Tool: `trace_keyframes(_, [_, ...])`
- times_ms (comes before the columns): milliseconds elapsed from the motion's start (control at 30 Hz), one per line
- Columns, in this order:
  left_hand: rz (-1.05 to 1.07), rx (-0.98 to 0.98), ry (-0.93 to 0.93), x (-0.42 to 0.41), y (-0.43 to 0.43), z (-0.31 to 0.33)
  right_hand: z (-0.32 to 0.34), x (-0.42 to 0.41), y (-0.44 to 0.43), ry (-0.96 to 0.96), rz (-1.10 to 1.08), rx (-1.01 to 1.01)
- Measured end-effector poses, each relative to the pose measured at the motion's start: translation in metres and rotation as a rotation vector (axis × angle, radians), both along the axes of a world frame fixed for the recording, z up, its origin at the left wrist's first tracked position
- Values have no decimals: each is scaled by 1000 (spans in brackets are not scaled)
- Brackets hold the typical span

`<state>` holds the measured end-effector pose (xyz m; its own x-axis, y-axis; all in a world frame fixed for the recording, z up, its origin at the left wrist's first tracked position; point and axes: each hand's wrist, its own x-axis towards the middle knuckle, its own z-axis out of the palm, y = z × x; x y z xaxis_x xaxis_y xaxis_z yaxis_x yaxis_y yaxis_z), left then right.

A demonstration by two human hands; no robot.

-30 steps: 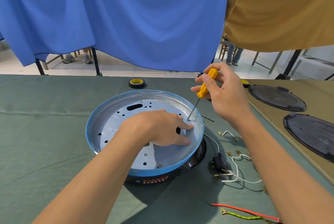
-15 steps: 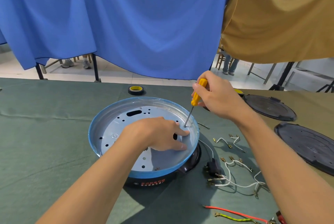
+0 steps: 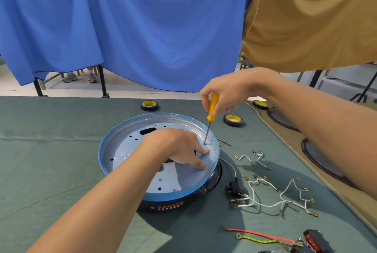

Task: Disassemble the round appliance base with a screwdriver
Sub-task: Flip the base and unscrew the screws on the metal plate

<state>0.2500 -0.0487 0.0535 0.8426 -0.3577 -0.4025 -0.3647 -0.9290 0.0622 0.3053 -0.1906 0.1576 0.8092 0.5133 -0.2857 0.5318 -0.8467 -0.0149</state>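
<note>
A grey-green cloth-covered table (image 3: 51, 171) stood before a hanging blue curtain (image 3: 122, 28). Your right hand (image 3: 226, 91) had its fingers curled round the yellow-handled screwdriver (image 3: 212, 107), held nearly upright, with the tip on a small screw (image 3: 204, 143) just beyond your left fingertips. Your left hand (image 3: 175, 146) lay flat with fingers extended, pressing inside the round blue-rimmed metal appliance base (image 3: 126, 146). To the right of your fingers lay a black-and-yellow tape roll (image 3: 233, 120) and loose white wires (image 3: 265, 191).
</note>
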Motion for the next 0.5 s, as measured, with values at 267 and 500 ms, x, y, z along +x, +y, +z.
trace_keyframes(267, [-36,23,-23,-1,-1,3,-19,-1,4,-315,-34,-30])
trace_keyframes(500, [-54,70,-27,-2,-6,10,-16,1,6,-208,-94,19])
